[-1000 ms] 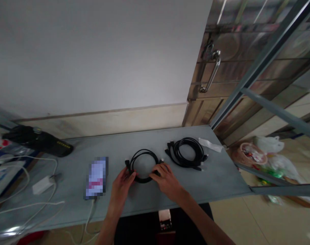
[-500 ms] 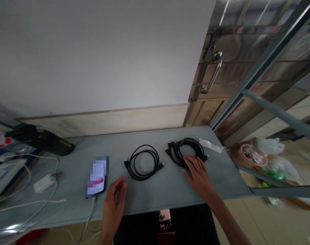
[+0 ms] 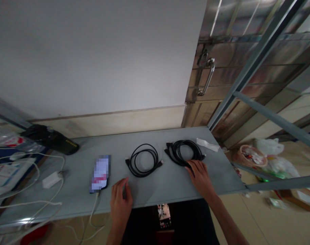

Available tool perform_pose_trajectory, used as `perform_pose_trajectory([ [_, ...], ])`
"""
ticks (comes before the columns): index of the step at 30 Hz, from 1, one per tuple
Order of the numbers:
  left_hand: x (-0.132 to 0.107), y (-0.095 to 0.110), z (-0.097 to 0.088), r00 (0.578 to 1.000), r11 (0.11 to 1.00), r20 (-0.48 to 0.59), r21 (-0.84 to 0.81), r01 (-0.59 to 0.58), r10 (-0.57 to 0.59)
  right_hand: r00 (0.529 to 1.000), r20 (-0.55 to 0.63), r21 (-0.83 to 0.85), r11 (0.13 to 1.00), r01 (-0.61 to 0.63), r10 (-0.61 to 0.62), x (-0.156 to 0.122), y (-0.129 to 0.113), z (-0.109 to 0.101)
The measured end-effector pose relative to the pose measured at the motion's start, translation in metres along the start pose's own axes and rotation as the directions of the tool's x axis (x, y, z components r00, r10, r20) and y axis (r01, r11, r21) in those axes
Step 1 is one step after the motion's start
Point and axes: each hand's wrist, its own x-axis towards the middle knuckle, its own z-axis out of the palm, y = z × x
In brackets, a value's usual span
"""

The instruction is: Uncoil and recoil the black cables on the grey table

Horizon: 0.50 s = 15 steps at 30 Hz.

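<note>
On the grey table lie two coils of black cable. The thicker right coil (image 3: 185, 153) has several plugs at its left side. My right hand (image 3: 199, 175) is at its lower edge, with thumb and fingers closed on the cables. A thinner single cable coil (image 3: 144, 160) lies to its left, with a plug on each side. My left hand (image 3: 121, 197) rests near the front edge of the table, below this coil and apart from it. Its fingers are loosely bent with a gap to the thumb, and I see nothing in it.
A phone (image 3: 100, 174) on a white charging cord lies left of the coils. Further left are a white adapter (image 3: 51, 179), loose white cords and a black bottle (image 3: 52, 140) lying down. A white strip (image 3: 208, 145) lies at the right. A metal post (image 3: 231, 98) rises at the right corner.
My right hand has drawn back slightly to the coil's near edge, and its fingers have closed on the cables. My left hand has moved a little right and nearer the front edge.
</note>
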Motion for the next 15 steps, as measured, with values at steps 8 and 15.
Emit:
perform_pose_trajectory([
  [8, 0.0019, -0.0015, -0.0006, 0.999, 0.999, 0.017, -0.034, 0.030, -0.029, 0.998, -0.032, 0.158, 0.986, -0.051, 0.057, 0.0012, -0.0022, -0.0035],
  [15, 0.0020, -0.0018, -0.0015, 0.999, 0.999, 0.024, -0.003, -0.043, 0.043, 0.982, -0.099, 0.234, 0.963, -0.134, 0.161, 0.0027, -0.0029, -0.0084],
])
